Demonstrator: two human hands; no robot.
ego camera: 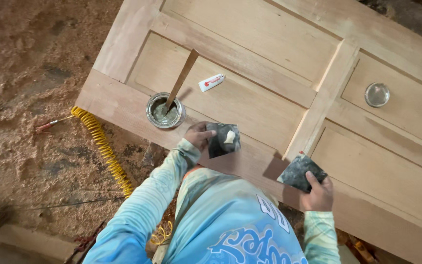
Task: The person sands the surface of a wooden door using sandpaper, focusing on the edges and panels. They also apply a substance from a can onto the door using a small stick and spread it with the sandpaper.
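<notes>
Head view: left hand [199,135] grips a dark putty-dabbed scraper [223,139]; right hand [318,192] pinches another dark scraper [301,171] against the wooden door [250,105].

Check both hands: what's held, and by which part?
Left hand holds a dark square card carrying a pale filler dab, grip on its left edge. Right hand holds a second dark card by its lower right corner.

On the door panel [250,105], a tin [165,111] holding a stick [182,78] sits left, tube [211,82] just right, lid [377,94] far right.
</notes>
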